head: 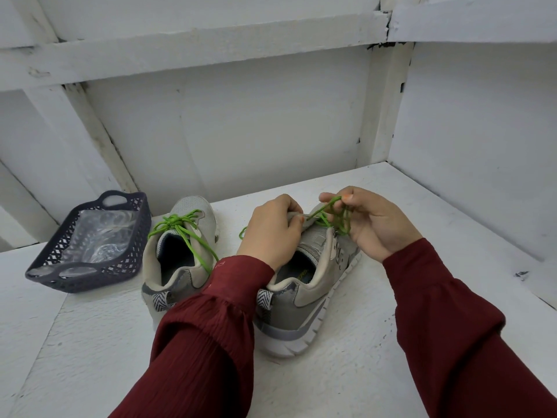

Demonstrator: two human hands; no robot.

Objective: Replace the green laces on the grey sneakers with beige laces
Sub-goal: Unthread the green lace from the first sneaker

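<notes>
a: the hands?
b: left hand (272, 232) grips the nearer grey sneaker (304, 300) by its tongue (306, 221); right hand (372, 226) pinches its green lace (339, 217) loops.
a: and the other sneaker (193, 208)?
b: beside it on the surface (391, 372), laced.

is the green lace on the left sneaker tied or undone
Tied: the green lace on the left sneaker is bunched in a knot with loops above the tongue, one end trailing toward the heel.

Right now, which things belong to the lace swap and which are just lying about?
In the job: held sneaker, its green lace, second sneaker with tied green lace, left hand gripping the tongue, right hand pinching lace.
Lying about: dark basket, clear plastic bags inside; contents unclear.
</notes>
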